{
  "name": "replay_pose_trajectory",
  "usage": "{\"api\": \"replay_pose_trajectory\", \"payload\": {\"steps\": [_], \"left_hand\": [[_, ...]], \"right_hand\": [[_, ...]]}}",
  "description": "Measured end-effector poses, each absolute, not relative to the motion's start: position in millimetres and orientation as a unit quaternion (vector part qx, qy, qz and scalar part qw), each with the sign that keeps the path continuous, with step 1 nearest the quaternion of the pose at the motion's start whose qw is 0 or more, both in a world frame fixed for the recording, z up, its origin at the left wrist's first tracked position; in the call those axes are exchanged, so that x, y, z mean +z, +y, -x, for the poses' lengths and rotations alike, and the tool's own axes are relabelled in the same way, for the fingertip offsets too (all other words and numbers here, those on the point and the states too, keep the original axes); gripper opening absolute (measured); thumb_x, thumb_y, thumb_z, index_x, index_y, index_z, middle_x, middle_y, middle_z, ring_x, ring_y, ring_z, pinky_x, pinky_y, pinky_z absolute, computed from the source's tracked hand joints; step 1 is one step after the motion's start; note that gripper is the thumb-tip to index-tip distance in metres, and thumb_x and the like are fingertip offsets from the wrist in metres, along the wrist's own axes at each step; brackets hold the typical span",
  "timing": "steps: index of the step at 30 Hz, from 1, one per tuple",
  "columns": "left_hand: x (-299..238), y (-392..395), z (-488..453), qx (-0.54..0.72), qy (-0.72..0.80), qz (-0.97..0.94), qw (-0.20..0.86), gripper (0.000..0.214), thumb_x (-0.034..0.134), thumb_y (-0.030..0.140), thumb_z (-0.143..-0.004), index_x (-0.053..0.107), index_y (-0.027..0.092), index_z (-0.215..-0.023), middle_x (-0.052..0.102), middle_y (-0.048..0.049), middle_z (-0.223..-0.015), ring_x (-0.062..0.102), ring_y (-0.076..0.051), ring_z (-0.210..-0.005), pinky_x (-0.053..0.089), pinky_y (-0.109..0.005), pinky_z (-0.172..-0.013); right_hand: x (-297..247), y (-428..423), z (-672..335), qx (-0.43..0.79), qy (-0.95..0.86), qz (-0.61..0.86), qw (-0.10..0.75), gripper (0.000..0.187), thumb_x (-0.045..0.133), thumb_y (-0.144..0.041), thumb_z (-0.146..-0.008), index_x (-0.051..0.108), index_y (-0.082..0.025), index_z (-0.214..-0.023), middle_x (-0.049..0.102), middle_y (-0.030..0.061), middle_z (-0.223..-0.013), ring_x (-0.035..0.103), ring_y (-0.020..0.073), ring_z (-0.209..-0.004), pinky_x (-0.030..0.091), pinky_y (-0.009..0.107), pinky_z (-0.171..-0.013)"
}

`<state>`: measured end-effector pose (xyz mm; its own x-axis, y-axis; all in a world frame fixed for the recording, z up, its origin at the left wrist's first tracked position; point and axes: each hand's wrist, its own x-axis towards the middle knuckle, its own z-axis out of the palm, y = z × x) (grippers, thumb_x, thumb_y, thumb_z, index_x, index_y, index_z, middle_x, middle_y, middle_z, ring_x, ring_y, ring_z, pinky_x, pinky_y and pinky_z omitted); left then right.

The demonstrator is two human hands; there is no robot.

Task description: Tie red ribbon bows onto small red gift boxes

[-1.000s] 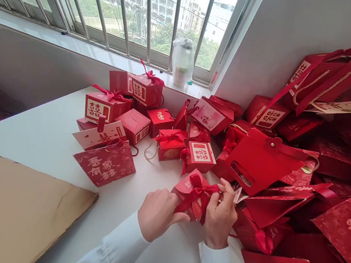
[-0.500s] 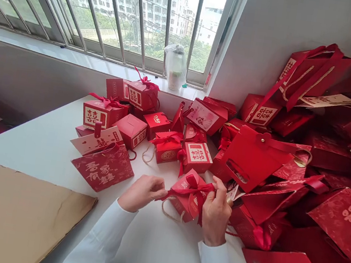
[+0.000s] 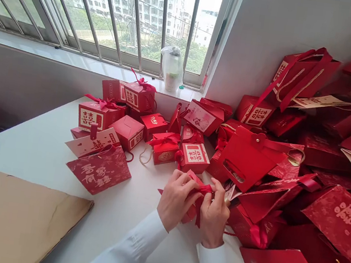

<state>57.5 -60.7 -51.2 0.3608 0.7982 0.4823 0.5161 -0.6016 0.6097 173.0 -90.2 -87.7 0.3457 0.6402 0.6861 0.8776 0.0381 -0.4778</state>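
Note:
A small red gift box (image 3: 188,216) sits on the white table, mostly hidden behind my hands. Across its top runs a red ribbon (image 3: 204,188) tied in a bow. My left hand (image 3: 176,198) reaches over the box, its fingers pinching the ribbon near the knot. On the right side, my right hand (image 3: 215,213) is closed on the ribbon's loop. One ribbon tail pokes out left of my left hand. Just beyond stands a red box with a white double-happiness label (image 3: 195,154), and beside it a red box with a bow (image 3: 165,147).
Red boxes and bags (image 3: 332,153) are heaped along the right side. More boxes cluster at the back, with a red bag (image 3: 100,169) to the left. Cardboard (image 3: 16,213) covers the near left. A bagged bottle (image 3: 171,72) stands on the windowsill.
My left hand has moved right, from the ribbon's outer end to the bow's centre, and now covers much of the box. My right hand stays at the ribbon. The view has shifted slightly.

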Motion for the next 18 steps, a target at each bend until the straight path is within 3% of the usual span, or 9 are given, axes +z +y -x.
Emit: {"api": "replay_pose_trajectory", "payload": {"steps": [10,16,18], "left_hand": [[-57.8,-50.9,-50.1,0.414,0.372,-0.802,0.218,0.014,0.054,0.006,-0.076,0.057,0.019,-0.076,0.058,-0.0018,-0.078,0.042,-0.018,-0.083,0.044,-0.030,-0.074],[-52.4,-48.9,-38.9,0.404,0.374,-0.796,0.251,0.002,0.058,0.018,-0.079,0.058,0.020,-0.079,0.058,-0.0021,-0.078,0.045,-0.018,-0.082,0.045,-0.031,-0.074],[-50.9,-50.5,-40.3,0.412,0.376,-0.794,0.242,0.007,0.061,0.025,-0.081,0.061,0.020,-0.085,0.059,-0.0031,-0.080,0.045,-0.019,-0.084,0.045,-0.033,-0.076]], "right_hand": [[-90.3,-88.3,-171.7,-0.129,-0.552,0.682,0.461,0.030,0.036,-0.016,-0.090,0.056,-0.014,-0.112,0.071,0.0094,-0.096,0.069,0.0176,-0.082,0.053,0.024,-0.066],[-86.7,-90.0,-170.0,-0.104,-0.553,0.681,0.468,0.030,0.037,-0.015,-0.088,0.055,-0.015,-0.112,0.071,0.0081,-0.094,0.069,0.0177,-0.080,0.052,0.025,-0.067],[-86.4,-90.5,-170.0,-0.103,-0.552,0.682,0.469,0.030,0.037,-0.015,-0.088,0.055,-0.016,-0.112,0.070,0.0074,-0.094,0.069,0.0178,-0.080,0.052,0.026,-0.068]]}}
